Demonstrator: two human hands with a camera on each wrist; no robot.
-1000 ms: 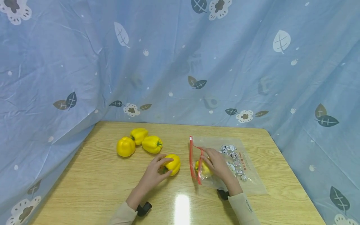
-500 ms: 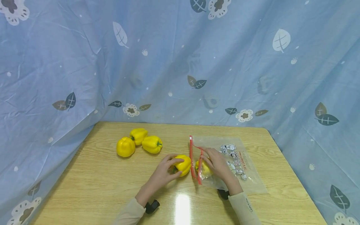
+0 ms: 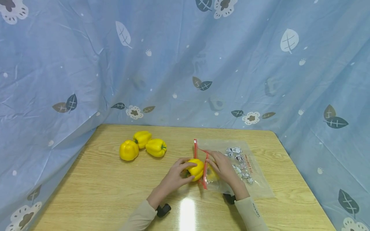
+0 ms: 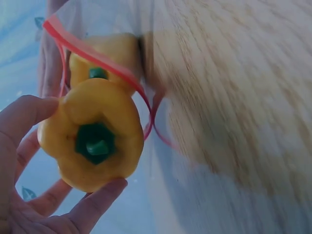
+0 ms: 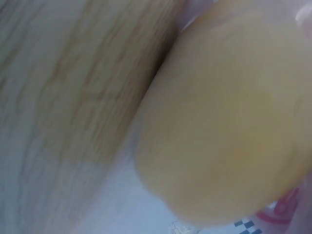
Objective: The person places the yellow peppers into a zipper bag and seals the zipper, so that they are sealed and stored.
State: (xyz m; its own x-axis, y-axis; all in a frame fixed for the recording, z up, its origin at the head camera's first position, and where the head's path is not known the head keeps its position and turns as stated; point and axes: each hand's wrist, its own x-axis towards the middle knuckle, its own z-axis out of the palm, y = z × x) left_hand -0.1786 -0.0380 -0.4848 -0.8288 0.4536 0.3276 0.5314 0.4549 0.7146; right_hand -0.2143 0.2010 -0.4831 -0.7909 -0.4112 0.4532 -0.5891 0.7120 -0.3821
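Note:
My left hand point(image 3: 176, 175) grips a yellow bell pepper point(image 3: 197, 170) at the mouth of a clear zip bag point(image 3: 245, 189). Its green stem point(image 4: 96, 146) faces back toward the left wrist camera. The bag lies flat with its red-edged opening to the left. My right hand point(image 3: 224, 166) holds the upper red edge point(image 3: 205, 175) of the opening, lifting it. A second bell pepper point(image 4: 109, 51) sits inside the bag just behind the held one, and the right wrist view shows this bagged pepper point(image 5: 229, 122) close up and blurred.
Three more yellow bell peppers, among them a front one point(image 3: 128, 150), a back one point(image 3: 142, 139) and a right one point(image 3: 156, 148), rest on the wooden table point(image 3: 95, 183) at the back left. A blue patterned curtain point(image 3: 173, 57) hangs behind and around the table.
My left hand has moved right with the bell pepper, from the table left of the bag to its opening. The right hand and the bag have stayed nearly in place.

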